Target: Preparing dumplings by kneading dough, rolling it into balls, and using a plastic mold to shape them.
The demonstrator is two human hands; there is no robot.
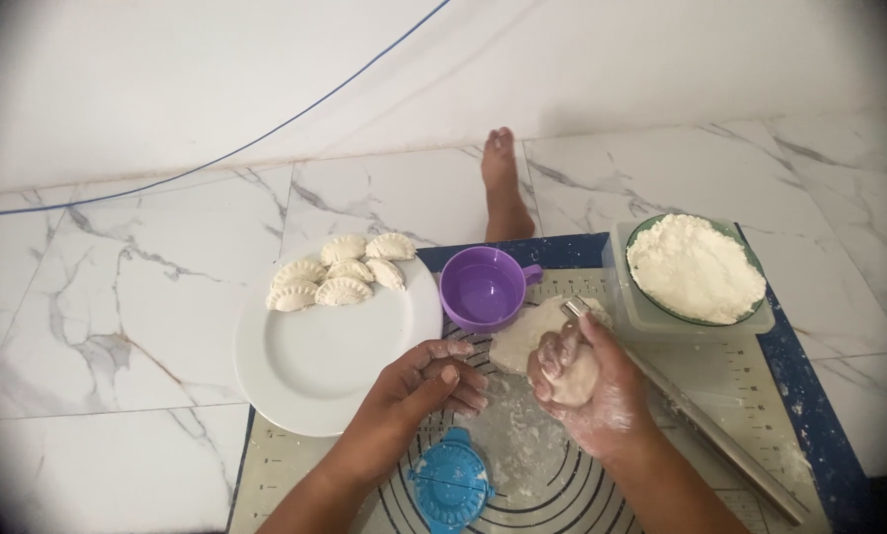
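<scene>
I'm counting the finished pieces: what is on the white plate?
The white plate holds six crimped half-moon dumplings, bunched at its far rim; the remainder is bare. The left hand covers a bit of its near right edge, so that spot is hidden.

white plate of dumplings, purple cup, blue press

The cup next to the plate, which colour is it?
Purple; the cup shows clearly in the head view.
</scene>
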